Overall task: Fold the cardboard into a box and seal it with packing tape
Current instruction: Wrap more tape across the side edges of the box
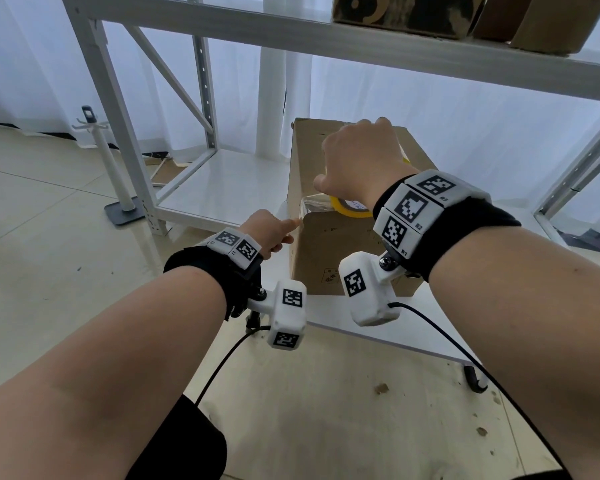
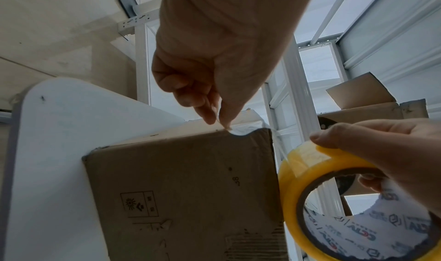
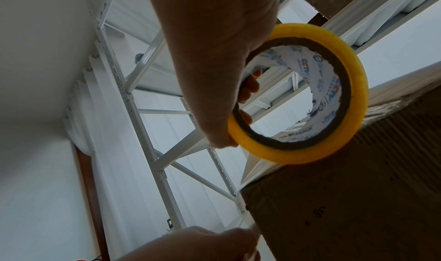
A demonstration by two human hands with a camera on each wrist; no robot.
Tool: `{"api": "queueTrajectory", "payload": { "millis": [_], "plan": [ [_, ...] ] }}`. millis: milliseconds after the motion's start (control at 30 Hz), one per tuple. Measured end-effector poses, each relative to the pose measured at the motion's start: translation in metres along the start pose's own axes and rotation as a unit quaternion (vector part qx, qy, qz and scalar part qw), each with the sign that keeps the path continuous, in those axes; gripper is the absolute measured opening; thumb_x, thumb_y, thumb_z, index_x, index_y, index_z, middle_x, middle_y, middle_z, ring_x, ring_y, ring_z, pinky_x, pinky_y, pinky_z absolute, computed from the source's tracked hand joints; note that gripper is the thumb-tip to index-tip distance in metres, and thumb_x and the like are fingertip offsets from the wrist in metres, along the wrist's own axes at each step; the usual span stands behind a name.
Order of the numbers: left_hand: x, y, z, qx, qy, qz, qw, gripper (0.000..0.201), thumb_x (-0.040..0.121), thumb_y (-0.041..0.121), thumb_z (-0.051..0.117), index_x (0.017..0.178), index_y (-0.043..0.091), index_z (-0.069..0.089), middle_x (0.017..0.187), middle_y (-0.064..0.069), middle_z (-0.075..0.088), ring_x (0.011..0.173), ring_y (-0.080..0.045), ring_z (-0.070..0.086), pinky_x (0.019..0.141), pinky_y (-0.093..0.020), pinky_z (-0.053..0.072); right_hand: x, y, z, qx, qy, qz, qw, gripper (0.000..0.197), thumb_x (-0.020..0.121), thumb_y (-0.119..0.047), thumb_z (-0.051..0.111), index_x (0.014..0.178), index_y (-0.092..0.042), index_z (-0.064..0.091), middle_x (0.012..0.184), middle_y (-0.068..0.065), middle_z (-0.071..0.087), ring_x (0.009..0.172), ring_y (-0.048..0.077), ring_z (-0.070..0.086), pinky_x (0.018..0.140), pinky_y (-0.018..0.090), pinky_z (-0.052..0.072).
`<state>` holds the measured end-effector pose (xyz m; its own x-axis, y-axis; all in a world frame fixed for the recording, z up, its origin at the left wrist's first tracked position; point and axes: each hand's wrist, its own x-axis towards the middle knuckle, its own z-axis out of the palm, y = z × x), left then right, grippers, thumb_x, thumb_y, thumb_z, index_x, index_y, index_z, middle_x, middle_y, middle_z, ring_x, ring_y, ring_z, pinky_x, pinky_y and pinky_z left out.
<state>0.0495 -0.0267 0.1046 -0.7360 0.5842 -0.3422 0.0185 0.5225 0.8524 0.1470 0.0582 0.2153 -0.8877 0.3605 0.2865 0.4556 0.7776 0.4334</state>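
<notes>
On the white tabletop (image 1: 357, 329), in front of a metal shelf frame (image 1: 125, 140), the cardboard box (image 1: 329, 261) stands already folded up, so the work in hand looks to be the sealing. The right hand (image 1: 355, 157) grips the yellow roll of packing tape (image 2: 317, 199) over the box's top, its fingers (image 3: 249, 85) hooked through the core and the thumb on the rim. The left hand (image 1: 269, 230) pinches the free end of the clear tape strip (image 1: 309, 204) between thumb and fingertip at the box's upper near corner. The next move, I judge, calls for pressing that end flat on the cardboard and drawing the roll along the seam under tension, without letting the film twist. The seam itself lies hidden under the right hand, so whether the flaps meet cannot be told; the clear film is hard to trace, and the box's base is cut off behind the wrist cameras.
</notes>
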Motion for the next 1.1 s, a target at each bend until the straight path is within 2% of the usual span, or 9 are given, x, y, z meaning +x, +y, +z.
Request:
{"api": "queueTrajectory", "payload": {
  "millis": [200,300,333,467,633,800,900,967,1100],
  "plan": [
    [-0.003,-0.011,0.006,0.062,-0.02,-0.024,0.998,0.026,0.094,0.03,0.054,0.086,0.004,0.054,0.073,-0.004,0.06,0.054,-0.013,0.045,0.048,-0.023,0.034,-0.002,-0.001,-0.001,0.007,-0.004,-0.002,1.0,0.028,0.088,-0.045,0.047,0.084,-0.017,0.046,0.077,0.002,0.042,0.081,0.023,0.038,0.088,0.039,0.034],
    [0.002,-0.013,0.002,0.045,0.056,0.069,0.995,0.018,0.093,0.014,0.051,0.096,-0.001,0.06,0.086,-0.012,0.063,0.072,-0.022,0.059,0.066,-0.035,0.053,-0.002,-0.001,-0.001,0.007,0.001,0.0,1.0,0.027,0.088,-0.044,0.047,0.082,-0.018,0.048,0.074,0.002,0.04,0.079,0.024,0.04,0.085,0.039,0.034],
    [0.002,-0.009,-0.001,0.004,0.074,0.115,0.991,0.016,0.093,0.01,0.049,0.097,0.001,0.062,0.087,-0.011,0.064,0.076,-0.022,0.062,0.073,-0.034,0.055,-0.003,-0.001,-0.001,0.009,0.004,0.0,1.0,0.027,0.088,-0.044,0.046,0.082,-0.018,0.049,0.074,0.002,0.041,0.079,0.024,0.04,0.083,0.039,0.034],
    [-0.012,0.004,-0.004,-0.051,0.049,0.204,0.976,0.015,0.092,0.002,0.051,0.09,0.004,0.065,0.081,-0.009,0.067,0.073,-0.017,0.066,0.071,-0.021,0.057,-0.003,0.0,-0.001,0.011,0.008,-0.002,1.0,0.029,0.088,-0.046,0.046,0.083,-0.017,0.049,0.079,0.003,0.045,0.08,0.024,0.04,0.085,0.039,0.035],
    [-0.011,0.001,0.003,0.002,0.042,0.16,0.986,0.023,0.089,0.0,0.053,0.074,0.007,0.069,0.084,-0.02,0.07,0.083,-0.03,0.07,0.079,-0.04,0.058,-0.003,-0.001,-0.002,0.015,0.002,0.003,1.0,0.029,0.087,-0.045,0.048,0.084,-0.016,0.047,0.08,0.003,0.045,0.081,0.024,0.039,0.086,0.039,0.034],
    [-0.015,-0.007,0.01,0.144,0.014,0.144,0.979,0.027,0.093,0.0,0.046,0.106,0.002,0.07,0.097,-0.015,0.068,0.086,-0.027,0.064,0.084,-0.036,0.055,-0.006,-0.001,-0.005,0.081,0.004,0.027,0.996,0.027,0.089,-0.041,0.045,0.09,-0.014,0.048,0.079,0.003,0.044,0.083,0.025,0.042,0.091,0.042,0.034],
    [-0.019,-0.004,0.006,0.161,0.009,0.156,0.975,0.03,0.095,0.002,0.043,0.111,0.004,0.068,0.098,-0.012,0.066,0.083,-0.024,0.059,0.069,-0.027,0.05,-0.008,0.01,-0.006,0.204,0.033,0.031,0.978,0.029,0.088,-0.029,0.049,0.11,-0.011,0.049,0.089,0.004,0.046,0.084,0.024,0.046,0.081,0.036,0.036],
    [-0.023,0.002,0.002,0.116,0.007,0.186,0.976,0.03,0.094,0.001,0.043,0.11,0.005,0.068,0.097,-0.015,0.066,0.076,-0.022,0.054,0.059,-0.021,0.043,-0.01,0.019,-0.003,0.263,0.062,0.025,0.962,0.028,0.086,-0.027,0.056,0.108,-0.01,0.05,0.097,0.004,0.044,0.086,0.021,0.047,0.074,0.029,0.035],
    [-0.027,0.005,-0.001,0.081,0.017,0.221,0.972,0.036,0.095,-0.002,0.04,0.114,0.011,0.067,0.096,-0.01,0.066,0.076,-0.02,0.056,0.058,-0.016,0.04,-0.02,0.031,0.009,0.287,0.104,0.075,0.949,0.041,0.082,-0.046,0.062,0.108,-0.015,0.055,0.107,0.005,0.05,0.098,0.022,0.047,0.079,0.032,0.039]
  ]
}}
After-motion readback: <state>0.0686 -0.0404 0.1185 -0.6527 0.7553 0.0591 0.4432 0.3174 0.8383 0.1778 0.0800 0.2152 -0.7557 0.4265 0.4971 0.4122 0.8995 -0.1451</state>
